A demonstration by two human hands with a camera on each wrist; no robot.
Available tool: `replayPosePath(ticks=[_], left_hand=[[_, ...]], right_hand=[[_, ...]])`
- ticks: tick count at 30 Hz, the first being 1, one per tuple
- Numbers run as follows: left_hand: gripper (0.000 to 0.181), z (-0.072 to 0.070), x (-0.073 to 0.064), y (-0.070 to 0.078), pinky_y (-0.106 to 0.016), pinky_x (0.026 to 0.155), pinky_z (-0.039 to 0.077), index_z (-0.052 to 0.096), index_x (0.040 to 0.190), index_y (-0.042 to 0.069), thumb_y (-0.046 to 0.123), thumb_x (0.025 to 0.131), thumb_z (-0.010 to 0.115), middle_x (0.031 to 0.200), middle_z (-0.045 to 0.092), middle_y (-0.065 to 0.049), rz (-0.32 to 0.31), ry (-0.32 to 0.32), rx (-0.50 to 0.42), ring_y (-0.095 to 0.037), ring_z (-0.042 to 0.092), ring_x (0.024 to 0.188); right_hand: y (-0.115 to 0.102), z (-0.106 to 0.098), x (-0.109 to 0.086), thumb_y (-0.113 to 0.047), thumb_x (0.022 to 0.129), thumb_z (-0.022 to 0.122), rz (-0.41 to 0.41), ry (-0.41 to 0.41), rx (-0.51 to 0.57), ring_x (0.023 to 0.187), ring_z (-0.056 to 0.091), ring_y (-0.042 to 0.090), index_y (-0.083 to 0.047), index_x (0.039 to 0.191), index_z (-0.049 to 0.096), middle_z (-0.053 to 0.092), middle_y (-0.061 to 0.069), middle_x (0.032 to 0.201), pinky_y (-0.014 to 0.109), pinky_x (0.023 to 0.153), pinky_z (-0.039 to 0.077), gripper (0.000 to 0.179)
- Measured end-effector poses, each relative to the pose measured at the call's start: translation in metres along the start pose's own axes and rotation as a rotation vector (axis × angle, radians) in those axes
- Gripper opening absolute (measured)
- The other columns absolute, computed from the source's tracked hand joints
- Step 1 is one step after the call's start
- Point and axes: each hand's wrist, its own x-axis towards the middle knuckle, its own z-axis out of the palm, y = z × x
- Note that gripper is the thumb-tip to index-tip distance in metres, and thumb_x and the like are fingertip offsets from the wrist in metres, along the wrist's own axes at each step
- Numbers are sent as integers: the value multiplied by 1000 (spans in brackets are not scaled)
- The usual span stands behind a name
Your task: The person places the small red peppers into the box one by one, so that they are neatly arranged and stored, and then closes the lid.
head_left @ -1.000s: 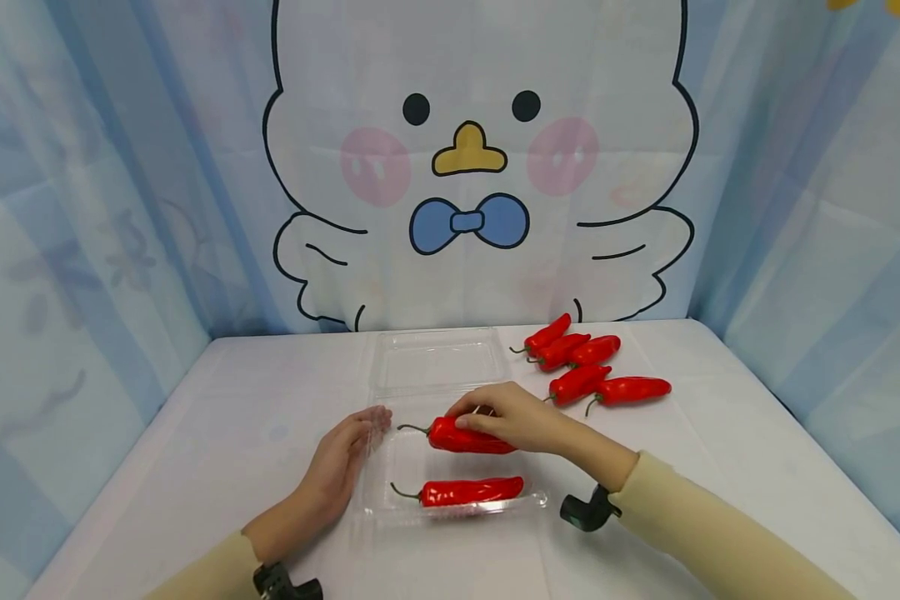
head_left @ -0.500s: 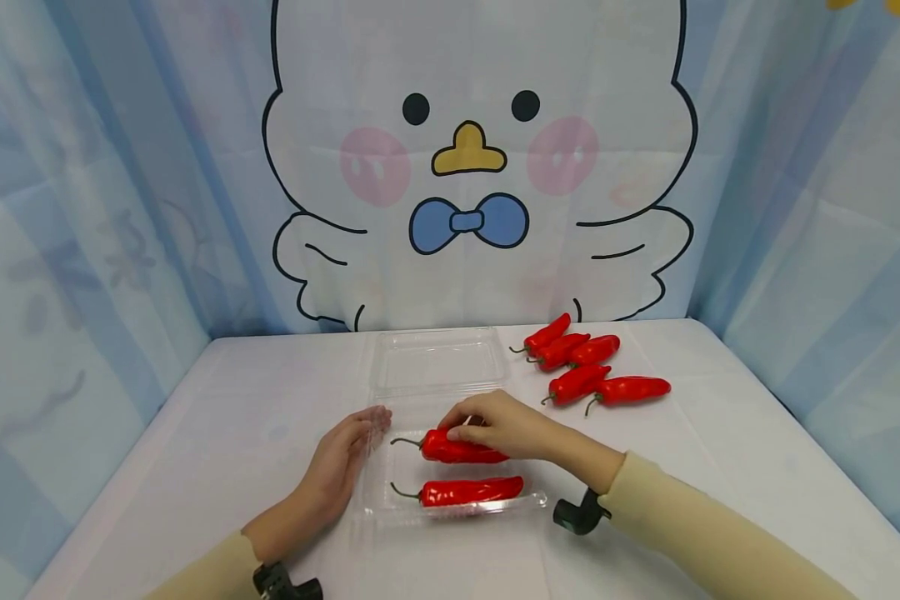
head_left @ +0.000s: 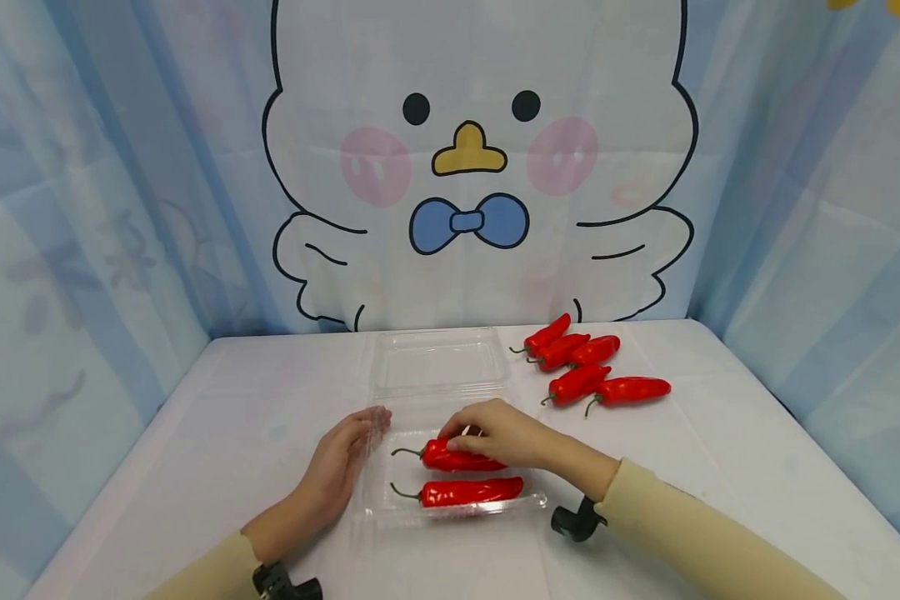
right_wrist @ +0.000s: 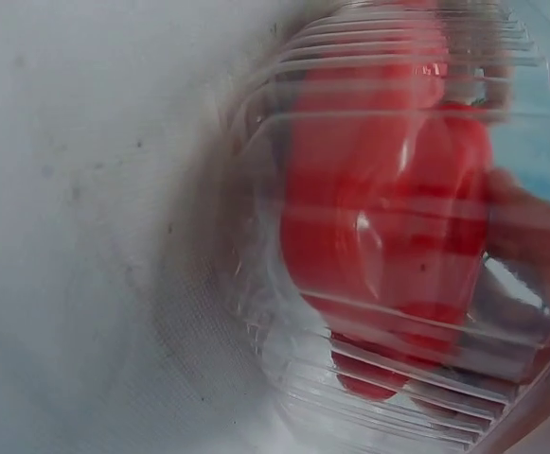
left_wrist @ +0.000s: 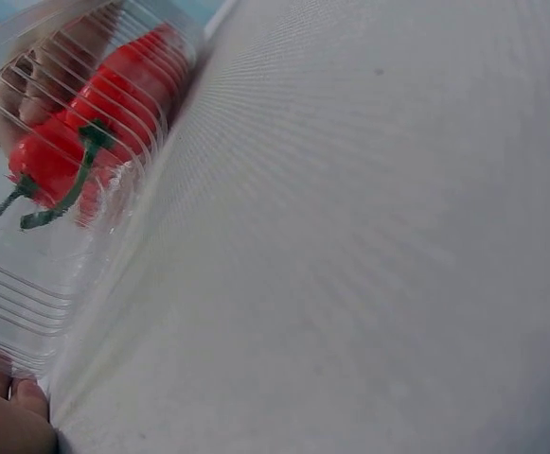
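Right hand [head_left: 504, 433]: pinching red chili pepper [head_left: 437, 456] inside clear clamshell [head_left: 390, 467] | left hand [head_left: 337, 467]: fingers extended, holding nothing, against clamshell's left wall

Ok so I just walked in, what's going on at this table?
A person is handling red peppers over a clear plastic container. The right grip holds one red pepper in the container's base, just behind a second pepper lying there; whether the held one touches the bottom is hard to tell. The left grip rests against the container's left side. The lid is open, and five more peppers lie beyond, on the right.
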Motion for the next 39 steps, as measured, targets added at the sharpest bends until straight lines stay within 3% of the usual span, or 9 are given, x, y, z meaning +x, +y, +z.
replayPosePath(ticks=[18,39], left_hand=[[45,-1,0,0,-33,119,35,50,145,-4,12,105,39,155,51,-17,-2,3,-3,-25,49,143],[46,-1,-1,1,-35,121,32,47,147,-4,12,105,38,157,48,-18,-10,-4,-12,-27,45,147]], right_hand=[[1,1,0,-22,98,71,-41,-30,-40,91,64,4,-19,116,78,76,-9,105,21,81,55,20],[-3,-2,-2,-29,98,70,18,-31,-134,83,61,4,-23,112,78,73,-15,95,22,75,54,17]])
